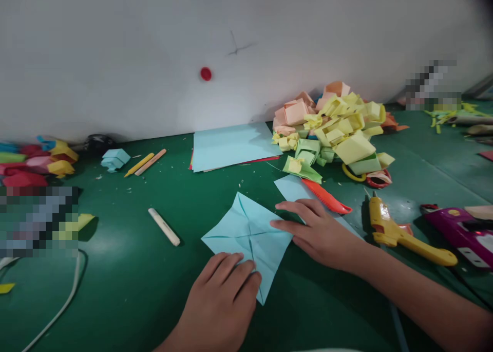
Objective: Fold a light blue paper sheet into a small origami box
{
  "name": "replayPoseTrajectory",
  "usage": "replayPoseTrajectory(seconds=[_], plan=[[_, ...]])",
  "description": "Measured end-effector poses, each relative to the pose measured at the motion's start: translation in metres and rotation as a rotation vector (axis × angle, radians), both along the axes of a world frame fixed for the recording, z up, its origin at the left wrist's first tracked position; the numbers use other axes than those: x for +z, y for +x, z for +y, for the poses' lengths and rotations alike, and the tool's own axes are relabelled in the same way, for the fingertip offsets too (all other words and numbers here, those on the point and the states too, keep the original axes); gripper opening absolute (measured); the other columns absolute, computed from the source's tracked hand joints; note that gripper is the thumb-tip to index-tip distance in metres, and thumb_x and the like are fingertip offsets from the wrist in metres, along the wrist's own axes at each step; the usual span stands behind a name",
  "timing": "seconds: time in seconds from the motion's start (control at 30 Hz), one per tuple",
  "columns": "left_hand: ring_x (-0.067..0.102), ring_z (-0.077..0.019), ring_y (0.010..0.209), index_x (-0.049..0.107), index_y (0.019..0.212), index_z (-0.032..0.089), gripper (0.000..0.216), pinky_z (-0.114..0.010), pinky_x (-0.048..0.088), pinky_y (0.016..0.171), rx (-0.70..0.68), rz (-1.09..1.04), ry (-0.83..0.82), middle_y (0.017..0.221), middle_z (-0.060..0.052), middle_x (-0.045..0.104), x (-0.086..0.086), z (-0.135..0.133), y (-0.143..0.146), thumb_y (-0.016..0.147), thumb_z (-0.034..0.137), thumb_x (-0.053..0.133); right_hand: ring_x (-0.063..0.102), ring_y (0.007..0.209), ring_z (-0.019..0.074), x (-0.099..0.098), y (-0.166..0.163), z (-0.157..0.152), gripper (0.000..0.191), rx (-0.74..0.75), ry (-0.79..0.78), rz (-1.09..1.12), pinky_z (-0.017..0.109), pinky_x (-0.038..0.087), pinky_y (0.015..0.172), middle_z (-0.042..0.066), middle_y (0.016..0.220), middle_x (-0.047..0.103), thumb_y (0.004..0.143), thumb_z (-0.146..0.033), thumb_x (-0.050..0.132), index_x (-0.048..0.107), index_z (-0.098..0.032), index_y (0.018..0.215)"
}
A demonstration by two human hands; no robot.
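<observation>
A light-blue square of paper (227, 223) with crossing creases lies on the green tabletop, its corners slightly raised. My left hand (227, 295) bends its fingers over the paper's near left edge; the thumb is hidden. At the right edge, my right hand (319, 231) reaches in with fingers stretched and apart, the tips touching the paper. Behind that hand lies a red-handled cutter (327, 195), resting on another blue paper piece (290, 186). To the left of the square is a whitish marker-like stick (164, 226).
A yellow hot-glue gun (400, 234) and a purple device (458, 228) lie at right. Folded paper pieces (346, 126) are heaped against the wall, beside blue sheets (231, 146). Two pencil-like sticks (144, 163) and a folded blue piece (115, 159) lie back left; a white cable (73, 290) runs nearer.
</observation>
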State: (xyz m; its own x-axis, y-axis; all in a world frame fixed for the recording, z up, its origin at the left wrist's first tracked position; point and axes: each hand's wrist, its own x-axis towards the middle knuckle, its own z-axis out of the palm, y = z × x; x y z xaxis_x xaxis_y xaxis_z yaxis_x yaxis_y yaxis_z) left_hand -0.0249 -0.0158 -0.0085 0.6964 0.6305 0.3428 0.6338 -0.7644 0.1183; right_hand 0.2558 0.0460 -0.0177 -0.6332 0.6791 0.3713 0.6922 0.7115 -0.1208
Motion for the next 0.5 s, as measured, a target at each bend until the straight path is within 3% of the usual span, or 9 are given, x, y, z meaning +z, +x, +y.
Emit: replayPoseTrajectory(seconds=[0.1,0.23,0.37,0.5], plan=[[0.069,-0.0266,0.108,0.070,0.111,0.021,0.032,-0.047,0.054,0.095,0.001,0.031,-0.034,0.117,-0.002,0.076,0.002,0.003,-0.003,0.099,0.011,0.041,0.048,0.120,0.0331,-0.001,0.003,-0.002,0.041,0.037,-0.001,-0.016,0.054,0.049,0.097,0.009,0.146,0.052,0.089,-0.011,0.058,0.068,-0.030,0.124],[0.071,-0.0286,0.106,0.068,0.117,0.018,0.035,-0.049,0.061,0.090,-0.021,0.051,-0.078,0.116,-0.005,0.076,0.006,0.006,-0.003,0.089,0.009,0.050,0.045,0.129,0.0357,-0.001,0.005,-0.002,0.030,0.153,-0.039,0.015,0.056,0.044,0.101,0.010,0.147,0.055,0.087,-0.013,0.063,0.070,-0.024,0.114],[0.074,-0.0244,0.102,0.073,0.107,0.020,0.028,-0.042,0.063,0.089,-0.041,-0.099,-0.134,0.109,-0.003,0.078,0.005,0.018,-0.009,0.094,0.010,0.050,0.060,0.111,0.0241,0.002,0.006,0.002,0.022,0.300,-0.175,0.161,0.046,0.046,0.100,0.009,0.115,0.073,0.093,-0.015,0.061,0.069,-0.019,0.112],[0.077,-0.0173,0.093,0.076,0.105,0.024,0.023,-0.028,0.064,0.082,0.048,-0.319,-0.337,0.104,-0.001,0.080,0.006,0.033,-0.019,0.100,0.022,0.054,0.065,0.094,0.0193,0.003,0.008,0.004,0.014,0.224,-0.384,0.284,0.035,0.051,0.085,0.007,0.098,0.074,0.099,-0.025,0.059,0.071,-0.021,0.106]])
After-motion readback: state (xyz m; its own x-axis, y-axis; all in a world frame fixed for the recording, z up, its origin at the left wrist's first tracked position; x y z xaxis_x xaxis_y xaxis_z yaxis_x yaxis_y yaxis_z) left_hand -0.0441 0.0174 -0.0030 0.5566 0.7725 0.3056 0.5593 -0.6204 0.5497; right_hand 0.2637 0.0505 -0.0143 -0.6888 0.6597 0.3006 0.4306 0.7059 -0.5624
